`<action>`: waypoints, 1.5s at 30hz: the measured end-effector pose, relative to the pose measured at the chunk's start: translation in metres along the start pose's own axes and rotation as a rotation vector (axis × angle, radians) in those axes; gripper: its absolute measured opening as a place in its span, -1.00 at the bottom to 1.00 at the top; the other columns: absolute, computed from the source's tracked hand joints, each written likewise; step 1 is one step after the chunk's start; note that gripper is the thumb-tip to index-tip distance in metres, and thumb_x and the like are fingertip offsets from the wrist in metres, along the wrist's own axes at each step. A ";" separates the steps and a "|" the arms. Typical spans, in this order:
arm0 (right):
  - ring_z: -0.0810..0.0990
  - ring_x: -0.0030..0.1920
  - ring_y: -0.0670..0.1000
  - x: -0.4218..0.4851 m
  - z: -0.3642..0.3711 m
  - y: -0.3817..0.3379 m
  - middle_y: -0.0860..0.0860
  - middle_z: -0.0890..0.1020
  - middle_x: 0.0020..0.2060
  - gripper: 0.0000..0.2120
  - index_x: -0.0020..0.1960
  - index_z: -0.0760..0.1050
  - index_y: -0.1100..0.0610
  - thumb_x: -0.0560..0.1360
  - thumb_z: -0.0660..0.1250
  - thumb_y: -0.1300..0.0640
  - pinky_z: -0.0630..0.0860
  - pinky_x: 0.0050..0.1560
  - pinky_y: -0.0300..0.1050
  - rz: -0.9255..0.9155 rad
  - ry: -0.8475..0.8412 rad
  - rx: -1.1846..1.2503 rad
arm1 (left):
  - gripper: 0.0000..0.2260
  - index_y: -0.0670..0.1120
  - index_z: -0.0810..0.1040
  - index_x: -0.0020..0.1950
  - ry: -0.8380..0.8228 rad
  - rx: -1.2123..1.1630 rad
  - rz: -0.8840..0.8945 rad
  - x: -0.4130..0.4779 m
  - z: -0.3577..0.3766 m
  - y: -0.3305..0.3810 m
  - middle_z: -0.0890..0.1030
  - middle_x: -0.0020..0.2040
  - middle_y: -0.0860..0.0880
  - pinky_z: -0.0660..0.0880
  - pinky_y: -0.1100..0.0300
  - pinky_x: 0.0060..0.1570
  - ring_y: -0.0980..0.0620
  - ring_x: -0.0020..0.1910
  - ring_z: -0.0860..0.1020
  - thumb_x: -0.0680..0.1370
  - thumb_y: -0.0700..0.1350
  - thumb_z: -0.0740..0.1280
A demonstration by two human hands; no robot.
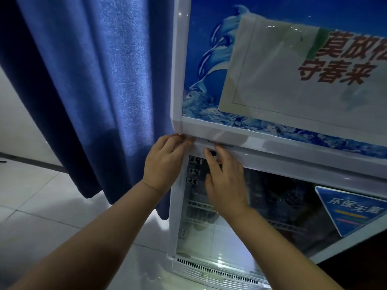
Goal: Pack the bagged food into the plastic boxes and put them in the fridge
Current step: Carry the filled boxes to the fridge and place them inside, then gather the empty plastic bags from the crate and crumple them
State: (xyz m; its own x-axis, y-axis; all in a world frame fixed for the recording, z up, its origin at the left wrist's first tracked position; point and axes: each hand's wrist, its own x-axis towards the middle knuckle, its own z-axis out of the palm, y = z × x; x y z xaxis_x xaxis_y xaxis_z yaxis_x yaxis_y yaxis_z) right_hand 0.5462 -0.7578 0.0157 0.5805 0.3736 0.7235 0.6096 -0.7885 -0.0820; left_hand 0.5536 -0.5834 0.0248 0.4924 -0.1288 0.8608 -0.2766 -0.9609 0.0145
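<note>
A white fridge stands in front of me. Its upper door [209,127] bears a blue dolphin picture, and its lower glass door [293,163] shows wire shelves and dark items behind the glass. My left hand [165,162] curls its fingertips round the top left corner of the lower door, at the gap between the two doors. My right hand [226,185] hooks its fingers into the handle recess [224,145] on the lower door's top rail. No bagged food or plastic box is in view.
A blue curtain [94,91] hangs close to the fridge's left side, down to the pale tiled floor [41,206]. A paper notice [282,80] is taped to the upper door and a blue sticker [351,208] to the glass. A vent grille [209,268] runs along the fridge's base.
</note>
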 end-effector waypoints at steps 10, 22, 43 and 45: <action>0.57 -0.11 0.14 -0.002 0.022 -0.056 0.08 0.63 -0.08 -0.67 0.12 0.56 0.21 0.38 0.23 0.30 0.46 -0.10 0.01 -0.201 -0.031 0.186 | -0.77 -0.12 0.65 0.00 -0.305 0.099 -0.145 -0.086 -0.082 -0.035 0.63 0.04 -0.10 0.53 0.10 -0.08 -0.11 -0.04 0.55 0.43 -0.19 0.26; 0.50 -0.22 0.05 -0.008 0.068 -0.280 0.00 0.60 -0.20 -0.74 -0.03 0.59 0.12 0.37 0.22 0.30 0.44 -0.26 -0.07 -0.534 -0.229 0.592 | -0.83 -0.15 0.66 -0.06 -0.380 0.388 -0.604 -0.217 -0.291 -0.104 0.65 -0.04 -0.13 0.56 0.10 -0.26 -0.13 -0.11 0.61 0.38 -0.30 0.39; -0.18 0.51 0.08 -0.034 0.097 -0.723 0.01 -0.09 0.50 -0.16 0.48 -0.12 -0.27 0.39 0.34 -0.23 -0.09 0.44 0.09 -0.879 -0.579 0.692 | -0.37 -0.09 0.50 0.24 -0.425 0.637 -1.146 -0.419 -0.612 -0.269 0.58 0.16 -0.06 0.54 0.04 -0.01 -0.09 0.09 0.57 0.21 -0.06 0.59; -0.28 0.50 0.11 -0.032 0.105 -0.739 0.02 -0.16 0.50 -0.12 0.49 -0.16 -0.25 0.37 0.33 -0.28 -0.16 0.45 0.20 -0.968 -0.576 0.620 | -0.27 -0.08 0.45 0.31 -0.480 0.619 -1.151 -0.422 -0.612 -0.283 0.55 0.23 -0.06 0.51 0.06 0.06 -0.08 0.15 0.56 0.20 0.03 0.59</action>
State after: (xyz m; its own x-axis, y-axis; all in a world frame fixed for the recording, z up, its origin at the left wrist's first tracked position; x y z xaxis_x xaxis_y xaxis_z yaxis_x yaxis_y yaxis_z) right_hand 0.1334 -0.1359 -0.0190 -0.1836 0.9422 0.2801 0.9693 0.2210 -0.1081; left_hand -0.0809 -0.1071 -0.0314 0.4585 0.8498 0.2601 0.8167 -0.5183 0.2538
